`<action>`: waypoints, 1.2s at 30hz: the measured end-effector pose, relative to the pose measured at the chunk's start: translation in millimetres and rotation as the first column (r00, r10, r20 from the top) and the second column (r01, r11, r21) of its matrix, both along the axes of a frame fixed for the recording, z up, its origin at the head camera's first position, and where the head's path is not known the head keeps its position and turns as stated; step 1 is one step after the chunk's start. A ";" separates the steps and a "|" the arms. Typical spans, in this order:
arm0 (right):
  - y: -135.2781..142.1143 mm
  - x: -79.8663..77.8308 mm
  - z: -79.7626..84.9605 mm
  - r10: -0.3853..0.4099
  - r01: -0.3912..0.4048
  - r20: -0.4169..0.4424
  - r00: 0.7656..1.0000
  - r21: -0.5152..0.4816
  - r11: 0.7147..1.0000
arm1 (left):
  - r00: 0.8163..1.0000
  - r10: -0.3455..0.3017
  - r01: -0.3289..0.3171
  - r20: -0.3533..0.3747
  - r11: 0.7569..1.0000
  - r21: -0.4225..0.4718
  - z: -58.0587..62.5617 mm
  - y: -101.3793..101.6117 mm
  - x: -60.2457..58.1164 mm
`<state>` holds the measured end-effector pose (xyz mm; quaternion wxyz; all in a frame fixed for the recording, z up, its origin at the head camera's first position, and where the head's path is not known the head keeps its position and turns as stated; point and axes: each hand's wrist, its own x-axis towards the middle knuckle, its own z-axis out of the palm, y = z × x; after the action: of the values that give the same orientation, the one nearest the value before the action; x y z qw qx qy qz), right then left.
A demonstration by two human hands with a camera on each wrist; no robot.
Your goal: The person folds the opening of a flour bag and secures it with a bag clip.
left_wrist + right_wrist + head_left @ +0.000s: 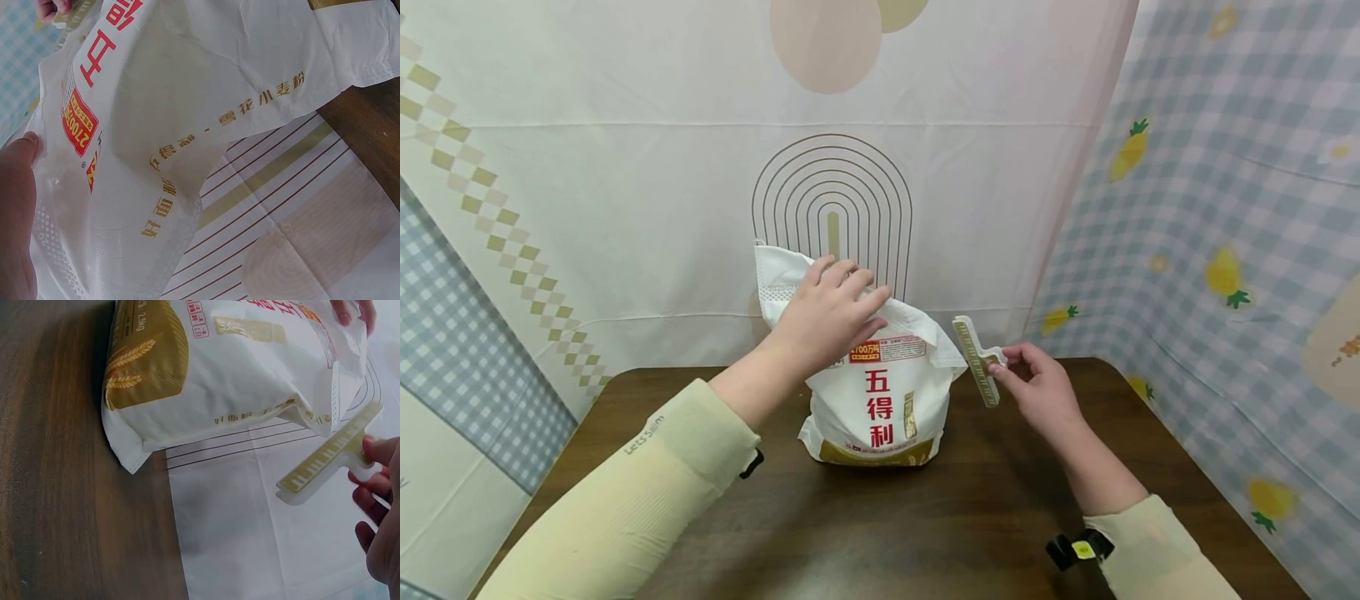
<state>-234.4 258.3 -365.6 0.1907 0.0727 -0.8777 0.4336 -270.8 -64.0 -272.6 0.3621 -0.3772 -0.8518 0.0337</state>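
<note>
Nearest me, the right hand [1043,393] pinches a clip [976,367] between thumb and fingers, beside the bag [891,387] standing on the table [850,533]. The left hand [831,312] arches over its slanting top, fingers loosely bent; whether they grip I can't tell.

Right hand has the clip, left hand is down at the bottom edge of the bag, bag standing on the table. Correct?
Not quite: the left hand is at the top of the bag, not its bottom edge, as the head view shows. The right hand does have the clip, and the bag is standing on the table.
</note>
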 end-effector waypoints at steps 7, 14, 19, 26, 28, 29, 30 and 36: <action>-3.5 -0.9 0.2 0.055 -0.054 -0.058 0.997 0.023 0.998 | 1.000 0.008 -0.007 0.014 1.000 -0.006 0.7 -0.1 1.0; -4.0 -0.5 3.7 0.077 -0.073 -0.044 0.996 0.087 0.993 | 1.000 0.011 -0.011 -0.010 1.000 -0.013 1.1 0.6 0.0; -3.5 -2.0 6.7 0.080 -0.074 -0.037 0.996 0.142 0.987 | 1.000 0.012 -0.012 -0.015 1.000 -0.008 0.2 1.0 -1.6; -5.5 -5.3 12.9 0.097 -0.084 -0.050 0.994 0.215 0.973 | 1.000 0.009 -0.009 -0.013 1.000 0.001 -0.3 2.2 -1.9; -6.6 -7.0 13.7 0.107 -0.092 -0.056 0.993 0.223 0.971 | 1.000 0.007 -0.006 -0.012 1.000 0.006 -0.2 2.0 -2.1; -7.0 -7.9 14.0 0.110 -0.094 -0.058 0.992 0.225 0.970 | 1.000 0.005 -0.005 -0.012 1.000 0.009 -0.2 1.8 -2.2; -7.4 -8.3 14.8 0.115 -0.098 -0.060 0.992 0.229 0.968 | 1.000 0.004 -0.004 -0.011 1.000 0.011 -0.1 1.7 -2.5; -8.0 -10.5 20.8 0.139 -0.126 -0.035 0.990 0.251 0.960 | 1.000 -0.010 0.010 -0.001 1.000 0.027 0.4 0.5 -3.6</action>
<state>-244.9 250.3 -344.8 0.1735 0.1660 -0.9128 0.3302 -274.4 -63.4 -272.2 0.3676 -0.3763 -0.8502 0.0205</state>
